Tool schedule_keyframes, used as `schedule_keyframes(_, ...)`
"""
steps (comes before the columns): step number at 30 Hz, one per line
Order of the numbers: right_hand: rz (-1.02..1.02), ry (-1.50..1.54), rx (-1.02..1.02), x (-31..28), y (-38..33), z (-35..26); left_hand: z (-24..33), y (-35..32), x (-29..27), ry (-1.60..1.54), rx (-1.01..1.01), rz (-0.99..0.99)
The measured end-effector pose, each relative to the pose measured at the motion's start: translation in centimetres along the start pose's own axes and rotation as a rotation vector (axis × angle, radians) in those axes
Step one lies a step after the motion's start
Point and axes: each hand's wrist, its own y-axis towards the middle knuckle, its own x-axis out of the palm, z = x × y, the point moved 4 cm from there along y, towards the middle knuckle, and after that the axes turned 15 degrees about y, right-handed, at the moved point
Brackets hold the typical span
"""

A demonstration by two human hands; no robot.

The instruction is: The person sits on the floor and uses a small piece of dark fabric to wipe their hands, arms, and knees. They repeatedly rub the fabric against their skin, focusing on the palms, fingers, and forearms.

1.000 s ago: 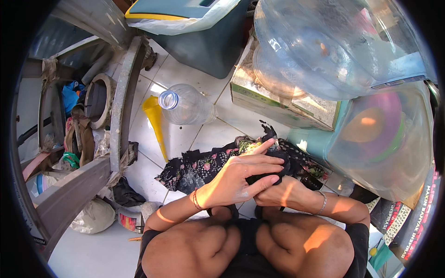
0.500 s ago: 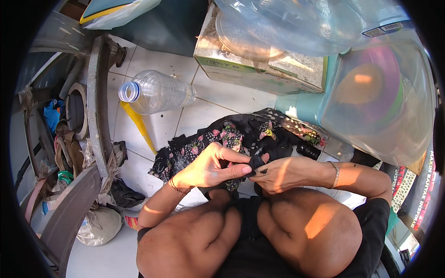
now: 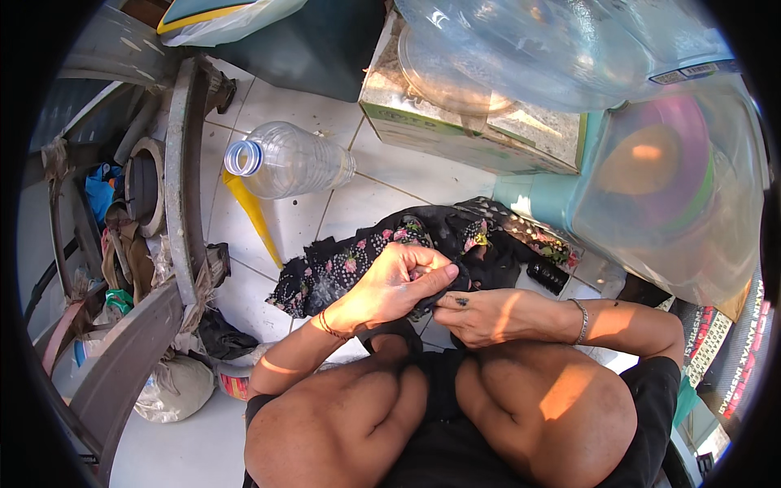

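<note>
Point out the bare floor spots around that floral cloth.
Bare white tile lies between the plastic bottle, the cardboard box and the floral cloth. More lies at lower left beside the sack. Crowded along the left clutter and under both hands.

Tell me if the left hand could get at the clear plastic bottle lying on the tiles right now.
Probably yes, but not freely: the left hand is pinching the black floral cloth together with the right hand. The clear plastic bottle lies beyond it on open tile, with only the cloth between.
</note>
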Motion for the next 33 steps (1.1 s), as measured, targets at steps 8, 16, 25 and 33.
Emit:
schedule_keyframes(8, 0.049, -0.086, 0.17, -2.9, 0.1, 1.0, 3.4, -2.1, -0.3, 0.381, 0.488, 0.324)
schedule_keyframes(16, 0.106, -0.071, 0.296, -3.0, 1.3, 1.1, 1.7, 0.1, 0.2, 0.263, 0.477, 0.26)
schedule_keyframes(25, 0.266, -0.109, 0.23, -1.7, 2.2, 0.0, 1.4, -0.1, 0.0, 0.355, 0.419, 0.287)
schedule_keyframes(33, 0.052, -0.128, 0.153, -2.0, 1.6, 0.0, 0.5, -1.0, -0.1, -0.048, 0.257, 0.13)
